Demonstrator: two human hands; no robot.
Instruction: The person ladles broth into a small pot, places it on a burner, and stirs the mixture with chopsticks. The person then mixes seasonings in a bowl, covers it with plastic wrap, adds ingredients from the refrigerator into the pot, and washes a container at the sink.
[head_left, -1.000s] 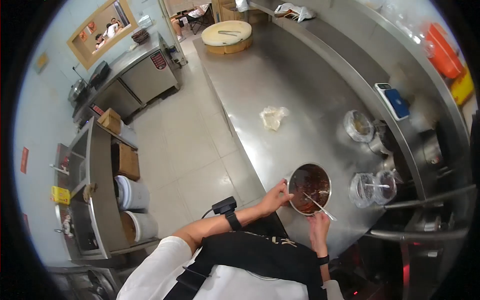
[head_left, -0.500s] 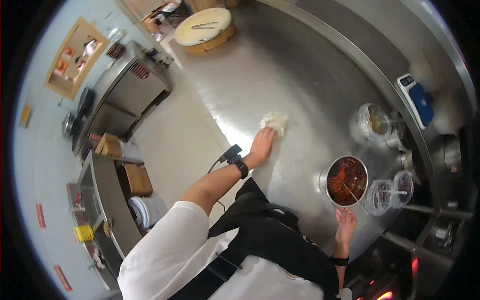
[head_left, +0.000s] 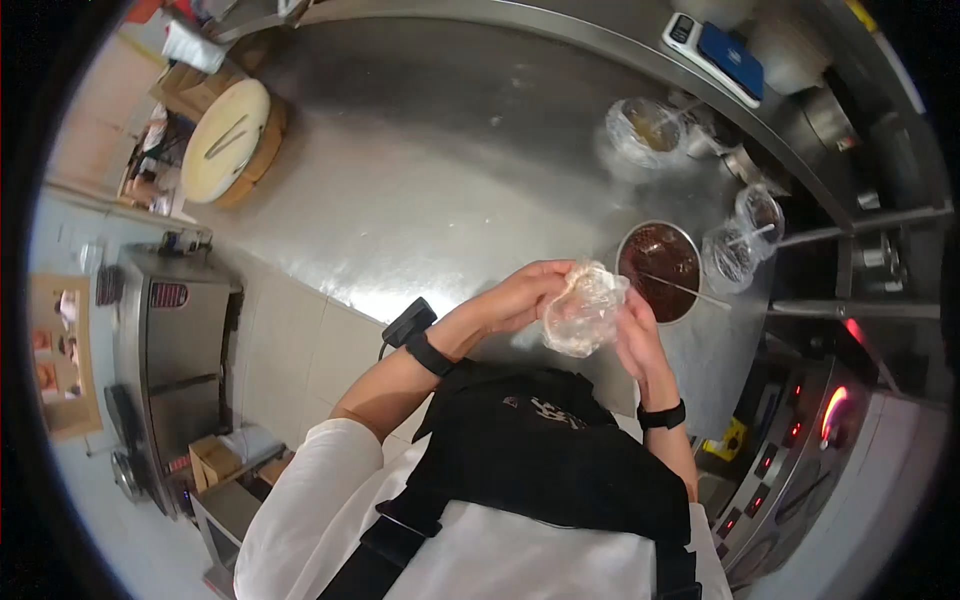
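Observation:
My left hand and my right hand both grip a thin clear plastic cover with a gathered edge, held up in front of my apron. The left fingers pinch its upper left edge; the right fingers are at its right side, partly hidden by the film. Just beyond my right hand stands a round metal pot with dark red sauce in it. A thin utensil handle leans out over the pot's right rim.
Plastic-covered bowls stand right of the pot, another covered bowl farther back. A scale rests on the shelf. A round board with tongs lies far left on the steel table.
My left hand has lifted the crumpled plastic from the table and brought it toward me. My right hand has come from beside the pot to hold it too. The view has turned.

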